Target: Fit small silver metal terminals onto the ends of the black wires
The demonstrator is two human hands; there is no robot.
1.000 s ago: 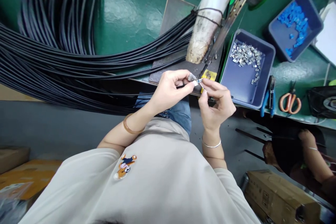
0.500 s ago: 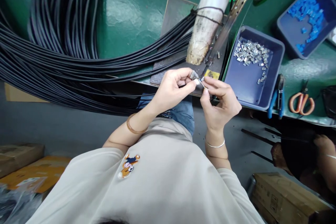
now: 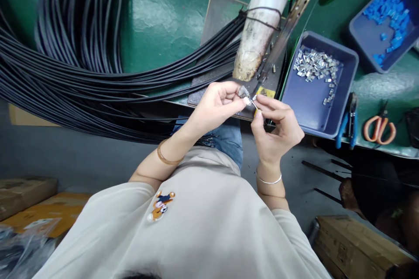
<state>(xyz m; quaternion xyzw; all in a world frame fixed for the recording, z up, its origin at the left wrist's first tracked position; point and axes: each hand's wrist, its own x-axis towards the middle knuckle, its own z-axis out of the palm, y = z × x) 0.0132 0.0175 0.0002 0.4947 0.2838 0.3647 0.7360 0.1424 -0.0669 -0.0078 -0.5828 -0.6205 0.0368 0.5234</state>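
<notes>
My left hand (image 3: 214, 107) is closed in a pinch on the end of a thin cable, just in front of the bench edge. My right hand (image 3: 278, 128) is pinched on a small silver metal clip (image 3: 253, 99) and holds it against that cable end. Both hands meet above my lap, close to a dark mat (image 3: 218, 22) on the green bench. A thick bundle of black cables (image 3: 98, 83) runs in from the left towards a wrapped machine post (image 3: 262, 22). A blue tray (image 3: 314, 109) with several silver clips (image 3: 316, 67) sits just right of my hands.
A second blue tray (image 3: 366, 39) with blue plastic parts (image 3: 391, 4) stands at the far right. Blue-handled pliers (image 3: 348, 120) and orange scissors (image 3: 379, 126) lie on the bench. Cardboard boxes (image 3: 353, 248) stand on the floor at both sides. Another person (image 3: 373, 187) sits at the right.
The view has shifted slightly, so the trays sit further right. My hands stay pinched together at the cable end with only small finger movements.
</notes>
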